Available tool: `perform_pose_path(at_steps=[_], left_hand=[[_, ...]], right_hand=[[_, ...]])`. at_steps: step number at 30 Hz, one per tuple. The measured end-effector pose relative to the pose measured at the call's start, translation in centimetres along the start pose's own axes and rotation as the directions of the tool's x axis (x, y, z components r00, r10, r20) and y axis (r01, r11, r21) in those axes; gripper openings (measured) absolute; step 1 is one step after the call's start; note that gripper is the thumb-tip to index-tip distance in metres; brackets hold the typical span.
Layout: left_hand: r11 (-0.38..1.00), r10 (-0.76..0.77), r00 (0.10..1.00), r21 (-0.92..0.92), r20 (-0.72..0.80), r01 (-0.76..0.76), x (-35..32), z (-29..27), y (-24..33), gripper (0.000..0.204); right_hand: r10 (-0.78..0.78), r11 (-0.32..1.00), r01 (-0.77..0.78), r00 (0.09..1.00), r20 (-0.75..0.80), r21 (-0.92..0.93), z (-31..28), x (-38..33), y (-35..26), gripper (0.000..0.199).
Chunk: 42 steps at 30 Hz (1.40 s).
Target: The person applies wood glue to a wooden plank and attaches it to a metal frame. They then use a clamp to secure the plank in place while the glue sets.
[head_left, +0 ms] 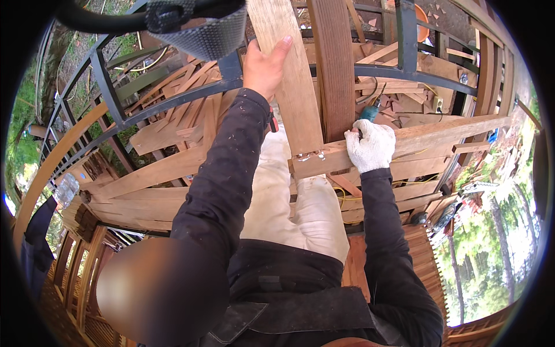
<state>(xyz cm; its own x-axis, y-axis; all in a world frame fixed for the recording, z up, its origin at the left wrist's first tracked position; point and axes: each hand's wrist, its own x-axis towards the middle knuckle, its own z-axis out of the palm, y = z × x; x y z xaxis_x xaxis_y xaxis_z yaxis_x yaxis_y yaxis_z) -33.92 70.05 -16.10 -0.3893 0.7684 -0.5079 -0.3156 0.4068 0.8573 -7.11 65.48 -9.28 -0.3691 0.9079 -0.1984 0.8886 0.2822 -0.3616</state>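
Observation:
My left hand (266, 68), bare, is closed on the left edge of a pale wooden plank (292, 81), its thumb lying on the plank's face. The plank's near end meets a horizontal wooden beam (439, 133), with small white bits at the joint (309, 156). In a white knitted glove, my right hand (370, 146) is curled over that beam, to the right of the joint; its fingertips are partly hidden. A darker brown board (334, 69) runs beside the plank. Just beyond the glove shows a teal tool (370, 111), partly covered.
A dark metal frame (407, 37) with bars crosses the far side. Wood offcuts (179, 98) lie heaped beyond it at left. An orange bucket (422, 23) stands far right. A yellow cord (347, 202) runs below the beam. A grey strapped object (199, 29) hangs across the upper left.

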Motion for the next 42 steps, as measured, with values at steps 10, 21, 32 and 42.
perform_pose_path(at_steps=[10, 21, 32, 42], left_hand=[[0.997, 0.033, 0.996, 0.072, -0.079, -0.028, 0.2, -0.2, -0.6, 0.052], [0.904, 0.028, 0.995, 0.427, -0.099, 0.017, 1.3, -1.7, 3.2, 0.064], [0.105, 0.517, 0.698, 0.773, 0.496, -0.626, 17.3, -1.6, 14.1, 0.044], [0.241, 0.533, 0.796, 0.85, 0.287, -0.468, 17.9, -0.8, 14.1, 0.045]], right_hand=[[0.034, 0.999, -0.033, 0.999, 0.006, -0.03, 0.2, 0.6, -0.4, 0.016], [0.128, 0.981, -0.056, 0.91, -0.395, 0.187, 0.0, -1.3, -0.2, 0.03], [0.325, 0.024, -0.689, 0.69, 0.646, 0.724, 6.9, -14.8, -9.5, 0.026], [0.317, 0.286, -0.69, 0.723, 0.614, 0.665, 6.7, -12.9, -9.9, 0.029]])
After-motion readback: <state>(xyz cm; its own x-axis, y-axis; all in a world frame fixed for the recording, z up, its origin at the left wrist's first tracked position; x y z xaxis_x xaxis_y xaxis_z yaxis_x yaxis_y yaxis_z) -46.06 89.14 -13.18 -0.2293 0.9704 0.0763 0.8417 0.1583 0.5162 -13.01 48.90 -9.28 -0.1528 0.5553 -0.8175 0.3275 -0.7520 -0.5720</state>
